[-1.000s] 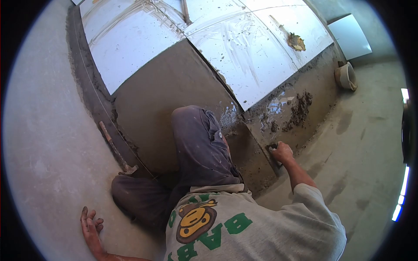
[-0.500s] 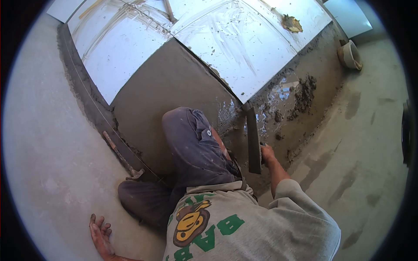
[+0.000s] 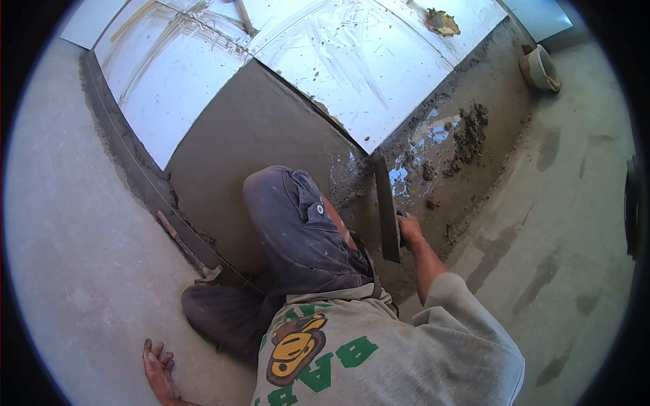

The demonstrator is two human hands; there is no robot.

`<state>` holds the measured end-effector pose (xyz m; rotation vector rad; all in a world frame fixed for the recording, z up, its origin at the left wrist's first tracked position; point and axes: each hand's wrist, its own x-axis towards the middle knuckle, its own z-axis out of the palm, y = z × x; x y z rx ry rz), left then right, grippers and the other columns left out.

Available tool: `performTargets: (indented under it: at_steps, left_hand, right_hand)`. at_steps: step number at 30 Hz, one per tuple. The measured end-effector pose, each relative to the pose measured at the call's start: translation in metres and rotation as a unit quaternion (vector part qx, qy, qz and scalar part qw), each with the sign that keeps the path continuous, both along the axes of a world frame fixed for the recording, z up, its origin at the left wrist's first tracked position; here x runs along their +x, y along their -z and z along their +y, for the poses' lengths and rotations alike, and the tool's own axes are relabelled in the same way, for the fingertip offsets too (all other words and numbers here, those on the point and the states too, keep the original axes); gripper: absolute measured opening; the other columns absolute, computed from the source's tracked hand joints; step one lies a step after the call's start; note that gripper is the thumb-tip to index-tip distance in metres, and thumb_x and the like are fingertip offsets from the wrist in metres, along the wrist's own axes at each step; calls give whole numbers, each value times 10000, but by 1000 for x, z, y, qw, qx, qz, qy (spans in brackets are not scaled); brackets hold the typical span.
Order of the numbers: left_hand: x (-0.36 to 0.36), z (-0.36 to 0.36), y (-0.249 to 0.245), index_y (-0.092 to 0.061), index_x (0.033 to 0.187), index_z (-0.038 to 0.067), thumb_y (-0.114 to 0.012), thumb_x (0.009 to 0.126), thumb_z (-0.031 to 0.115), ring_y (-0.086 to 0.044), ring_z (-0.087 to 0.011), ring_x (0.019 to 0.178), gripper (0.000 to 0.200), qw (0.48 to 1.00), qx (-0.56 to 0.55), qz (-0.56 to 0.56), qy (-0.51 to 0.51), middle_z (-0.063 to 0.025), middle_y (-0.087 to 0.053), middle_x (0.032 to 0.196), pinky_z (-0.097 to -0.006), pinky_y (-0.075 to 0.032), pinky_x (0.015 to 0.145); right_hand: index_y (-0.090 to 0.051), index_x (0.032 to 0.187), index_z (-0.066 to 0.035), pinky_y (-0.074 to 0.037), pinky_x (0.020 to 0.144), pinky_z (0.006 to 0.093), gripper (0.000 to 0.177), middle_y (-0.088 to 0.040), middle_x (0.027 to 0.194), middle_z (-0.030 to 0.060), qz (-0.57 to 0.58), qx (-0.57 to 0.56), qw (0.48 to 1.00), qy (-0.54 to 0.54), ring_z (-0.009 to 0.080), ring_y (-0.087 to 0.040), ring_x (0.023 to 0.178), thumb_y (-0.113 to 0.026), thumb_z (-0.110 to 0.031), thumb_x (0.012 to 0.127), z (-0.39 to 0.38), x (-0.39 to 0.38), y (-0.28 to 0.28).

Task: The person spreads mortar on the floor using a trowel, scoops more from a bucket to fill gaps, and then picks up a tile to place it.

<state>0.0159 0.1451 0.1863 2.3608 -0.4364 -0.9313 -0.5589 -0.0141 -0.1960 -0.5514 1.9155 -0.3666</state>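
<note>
My right hand (image 3: 409, 230) is closed around the handle of a long rectangular plastering trowel (image 3: 386, 211). The blade is tipped on edge, its far end close to the corner of a white tile (image 3: 352, 74). Beneath and around the trowel lies wet grey mortar (image 3: 359, 196), with lumps and shiny puddles to its right. A smoother stretch of mortar (image 3: 223, 128) spreads out ahead of my knee. Over the bare floor at lower left, my left hand (image 3: 158, 369) is open with its fingers loosely curled and nothing in it.
A hammer (image 3: 188, 247) lies left of my knee, beside a taut string (image 3: 139, 143) along the mortar's edge. A dirty bucket (image 3: 540, 69) lies tipped at upper right. A brownish clump (image 3: 443, 22) and a stick-like handle (image 3: 245, 17) rest on the smeared tiles.
The trowel and my right hand have shifted slightly up and left in view, and the blade is a little more tilted. The whole scene has drifted slightly left. My left hand stays empty.
</note>
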Motion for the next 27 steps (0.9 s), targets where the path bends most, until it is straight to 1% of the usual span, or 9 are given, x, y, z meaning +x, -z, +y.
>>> performTargets:
  at_steps: [2, 10, 15, 17, 21, 23, 24, 26, 27]
  left_hand:
    - [-2, 0, -2, -382, 1427, 85, -487, 922, 510, -501, -116, 888, 667, 1000, 1, -4, 6, -65, -526, 1228, -298, -382, 864]
    - [1, 10, 3, -391, 1421, 79, -485, 919, 528, -500, -123, 888, 681, 1000, -4, -18, 19, -76, -525, 1233, -304, -377, 857]
    - [12, 12, 5, -379, 1426, 69, -479, 921, 534, -498, -131, 888, 694, 1000, -11, 3, 13, -90, -521, 1237, -297, -374, 844]
    - [12, 14, 3, -378, 1426, 67, -479, 923, 531, -497, -130, 885, 692, 1000, -3, 0, 11, -89, -522, 1235, -296, -375, 840]
    - [7, 17, 6, -374, 1428, 66, -478, 929, 522, -496, -123, 881, 684, 1000, -26, -4, 3, -80, -520, 1238, -292, -375, 839]
    - [7, 20, 6, -374, 1428, 67, -480, 929, 520, -498, -119, 885, 683, 1000, -29, -2, 8, -77, -520, 1241, -291, -376, 842]
    - [7, 19, 5, -374, 1428, 67, -482, 929, 519, -500, -116, 890, 682, 999, -30, 0, 18, -74, -520, 1244, -289, -377, 846]
    - [12, 19, 3, -372, 1430, 72, -482, 929, 518, -504, -114, 890, 680, 999, -30, 4, 20, -76, -520, 1247, -289, -384, 845]
    - [13, 20, 4, -369, 1432, 76, -482, 930, 517, -509, -113, 891, 677, 999, -34, 9, 16, -77, -521, 1249, -288, -390, 844]
  right_hand:
    - [-653, 1027, -25, -486, 687, 330, 312, -672, 872, 75, 11, 4, 1000, -24, 146, -612, 760, -581, -250, 822, 2, -6, 23]
    - [-644, 1024, 2, -482, 698, 351, 322, -669, 867, 108, 21, -16, 1000, -13, 165, -605, 750, -564, -238, 824, 9, 3, -11]
    - [-639, 1024, 7, -483, 717, 352, 328, -670, 857, 107, 37, -22, 998, -52, 176, -610, 763, -561, -236, 817, -9, 1, 14]
    - [-645, 1013, 8, -481, 717, 349, 321, -670, 847, 102, 17, -20, 1000, -16, 171, -605, 761, -566, -230, 813, 1, 4, 1]
    - [-646, 1012, 11, -481, 709, 351, 323, -672, 849, 98, 9, -42, 999, -2, 169, -603, 753, -567, -228, 811, 25, -3, 11]
    - [-645, 1015, 12, -481, 705, 355, 328, -674, 850, 104, 82, -35, 994, -55, 169, -606, 752, -574, -231, 806, 21, 1, 7]
    - [-645, 1015, 12, -481, 705, 355, 328, -674, 850, 104, 81, -37, 994, -55, 169, -606, 752, -574, -231, 806, 17, -2, 18]
    - [-642, 1023, 12, -483, 771, 366, 362, -684, 915, 173, 40, -21, 998, -36, 246, -656, 850, -575, -235, 766, 5, -2, 40]
    - [-642, 1023, 12, -483, 771, 366, 362, -684, 915, 173, 37, -25, 998, -36, 246, -656, 850, -575, -235, 766, -5, -3, 40]
